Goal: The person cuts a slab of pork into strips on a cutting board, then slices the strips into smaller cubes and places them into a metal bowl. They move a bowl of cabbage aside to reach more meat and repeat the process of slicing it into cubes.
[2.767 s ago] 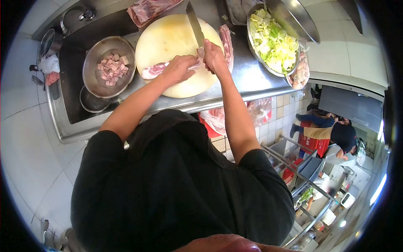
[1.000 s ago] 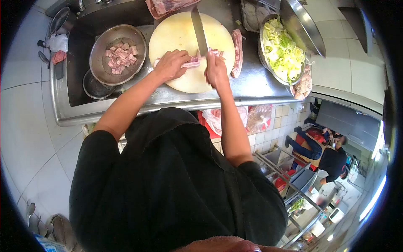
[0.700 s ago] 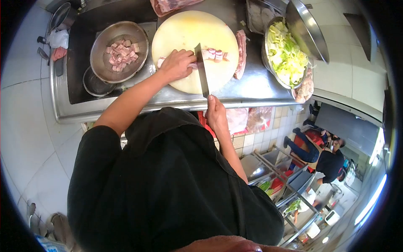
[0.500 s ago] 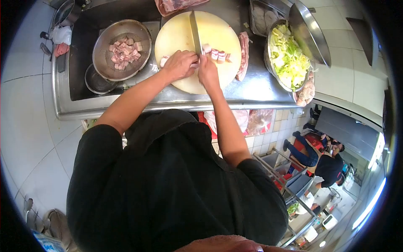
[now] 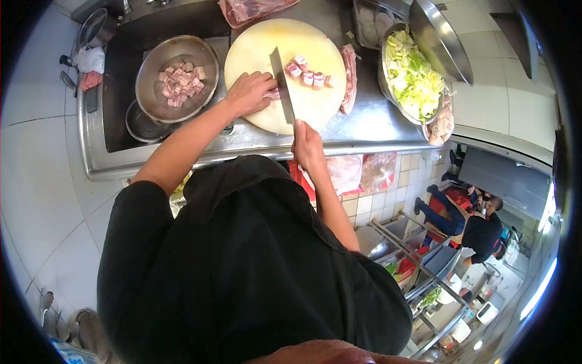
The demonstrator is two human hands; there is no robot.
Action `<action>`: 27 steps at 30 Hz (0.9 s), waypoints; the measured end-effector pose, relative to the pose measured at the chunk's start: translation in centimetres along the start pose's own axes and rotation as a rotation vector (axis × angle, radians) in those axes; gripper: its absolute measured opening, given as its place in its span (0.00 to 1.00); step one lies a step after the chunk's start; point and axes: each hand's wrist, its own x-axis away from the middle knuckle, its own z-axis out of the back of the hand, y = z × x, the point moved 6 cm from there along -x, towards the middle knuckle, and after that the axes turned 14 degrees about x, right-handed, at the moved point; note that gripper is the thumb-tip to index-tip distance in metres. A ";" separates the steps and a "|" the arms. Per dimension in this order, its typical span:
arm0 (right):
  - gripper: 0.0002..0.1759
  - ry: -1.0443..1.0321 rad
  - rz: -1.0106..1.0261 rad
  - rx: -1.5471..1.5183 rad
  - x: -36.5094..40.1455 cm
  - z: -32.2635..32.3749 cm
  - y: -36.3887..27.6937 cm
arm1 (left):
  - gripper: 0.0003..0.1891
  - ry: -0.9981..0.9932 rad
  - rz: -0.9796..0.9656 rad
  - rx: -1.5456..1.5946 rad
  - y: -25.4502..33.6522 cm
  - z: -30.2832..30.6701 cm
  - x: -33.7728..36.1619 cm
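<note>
My left hand [image 5: 251,93] is curled over a strip of pork belly [image 5: 273,94] on the round cutting board [image 5: 254,48], fingertips close to the blade. In my right hand [image 5: 309,145] is the handle of a large knife [image 5: 282,88]. Its broad blade lies across the board, right beside the strip's end. To the right of the blade sit several cut pork pieces [image 5: 307,74]. Another pork strip [image 5: 348,79] rests along the board's right edge. The part of the strip under my left hand is hidden.
A metal bowl [image 5: 144,91] of pork cubes stands in the sink [image 5: 115,115] at left. Beyond the board lies a slab of meat [image 5: 254,11]. At right, a bowl of chopped cabbage [image 5: 415,76] stands near the counter edge [image 5: 376,147]. A person [image 5: 482,233] is in the background.
My right hand and the knife have moved toward my body, and the blade has turned slightly. More cut pork now shows to the right of the blade. My left hand stays on the strip.
</note>
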 end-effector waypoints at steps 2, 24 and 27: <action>0.30 0.042 0.025 0.082 2.3 -0.4 0.6 | 0.18 0.006 0.027 -0.001 -0.2 -0.4 0.1; 0.38 -0.048 0.067 -0.042 -4.9 1.1 -4.2 | 0.15 0.202 -0.115 0.103 -0.7 1.2 2.9; 0.31 -0.072 0.038 0.035 -0.7 -0.8 -1.9 | 0.16 0.146 -0.063 0.078 -0.8 0.7 2.5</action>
